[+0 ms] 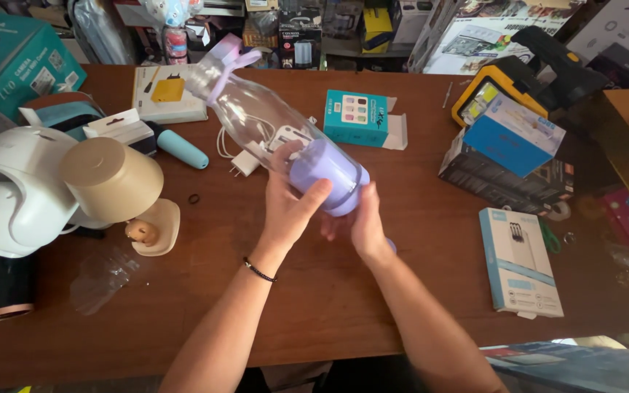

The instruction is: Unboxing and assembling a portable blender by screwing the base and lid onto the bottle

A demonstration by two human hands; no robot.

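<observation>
Now the left hand (289, 207) and right hand (358, 222) are both gripping the purple base of the clear bottle (271, 120), tilted toward 11 o'clock above the surface (314, 298); a slipping grip could be dropping it onto the white charger (245, 161).

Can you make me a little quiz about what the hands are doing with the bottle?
1. True or false: both hands grip the purple base of the clear bottle.
2. Which wrist wears a dark bracelet: A) left, B) right, C) neither?
3. Fill in: the bottle's lid end points ____ from the person, toward the table's far edge.

Key:
1. True. The left hand wraps the base from the side, and the right hand supports it underneath.
2. A, the left.
3. Away. The bottle is tilted above the wooden table, with the teal box lying beyond it.
</observation>
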